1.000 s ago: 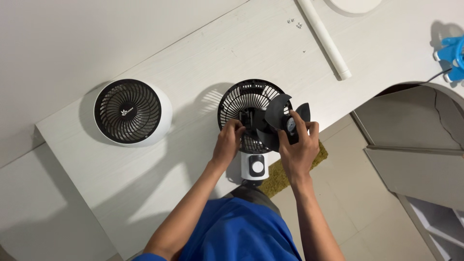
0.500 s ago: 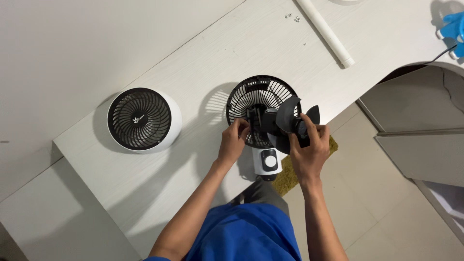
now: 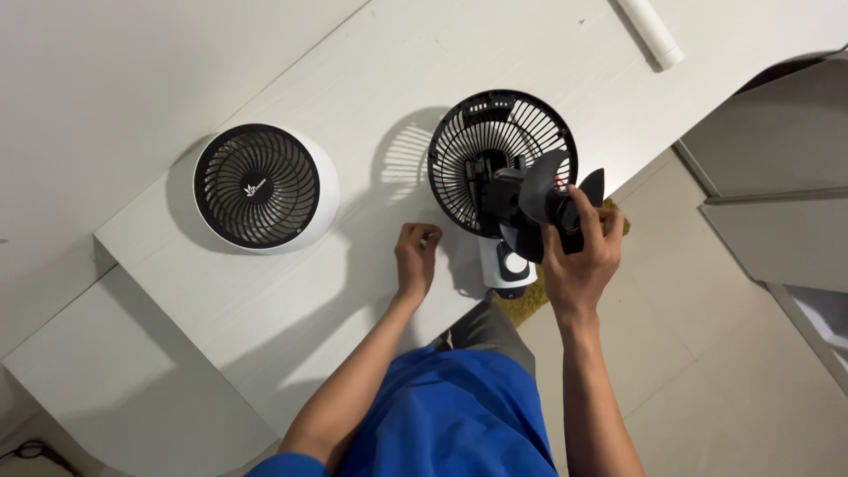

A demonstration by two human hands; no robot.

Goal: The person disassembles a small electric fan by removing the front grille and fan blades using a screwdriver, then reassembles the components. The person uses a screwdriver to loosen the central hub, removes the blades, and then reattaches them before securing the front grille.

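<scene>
The black blade [image 3: 549,196] is held just off the motor hub of the fan [image 3: 495,172], toward the right hand's side, blades fanned outward. It is grasped at its centre by the right hand [image 3: 579,256], the nearer one. The left hand [image 3: 417,256] is loosely curled, holding nothing, resting on the table [image 3: 291,291] left of the fan base. A second fan [image 3: 261,187] is seen well apart, farther left.

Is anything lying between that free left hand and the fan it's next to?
Nothing visible. The left hand rests loosely curled on the white table, with only bare tabletop between it and the black fan grille. The right hand holds the black fan blade.
</scene>
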